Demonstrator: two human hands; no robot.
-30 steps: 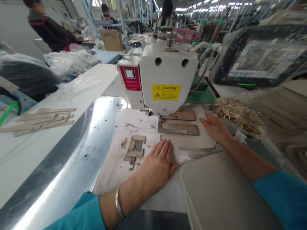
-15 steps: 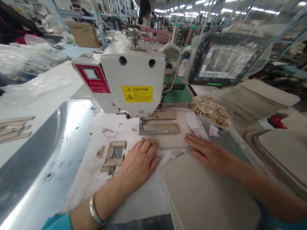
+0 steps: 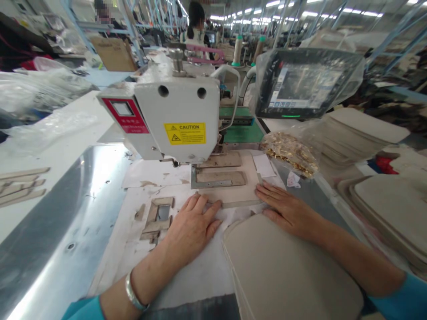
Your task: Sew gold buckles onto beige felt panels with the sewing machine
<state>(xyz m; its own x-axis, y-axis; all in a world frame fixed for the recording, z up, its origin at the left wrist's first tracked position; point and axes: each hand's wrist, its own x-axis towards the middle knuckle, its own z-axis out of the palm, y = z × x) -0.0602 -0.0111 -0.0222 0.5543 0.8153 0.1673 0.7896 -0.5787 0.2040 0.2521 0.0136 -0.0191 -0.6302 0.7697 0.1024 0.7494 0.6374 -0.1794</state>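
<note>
A beige fabric panel [image 3: 238, 194] lies flat under the metal clamp frame [image 3: 213, 183] of a white sewing machine [image 3: 178, 115]. My left hand [image 3: 196, 222] rests palm down at the panel's near left corner, its fingers stretched out. At the panel's right edge, my right hand [image 3: 288, 206] lies flat, fingertips on the edge and its heel over a stack of beige panels [image 3: 283, 262]. Neither hand grips anything. Left of my left hand, a small rectangular frame of beige strips [image 3: 156, 218] sits on the white sheet [image 3: 126, 262].
A clear bag of gold-coloured metal pieces [image 3: 290, 153] lies right of the machine, below a plastic-wrapped screen [image 3: 300, 84]. More beige panels [image 3: 393, 200] are piled at the right. Several beige strips [image 3: 23, 186] lie on the left table. A person [image 3: 195, 26] is in the background.
The view has shifted slightly, and more of the right sleeve shows. Both hands stay at the panel's edges in nearly the same places; the panel has not visibly moved under the clamp.
</note>
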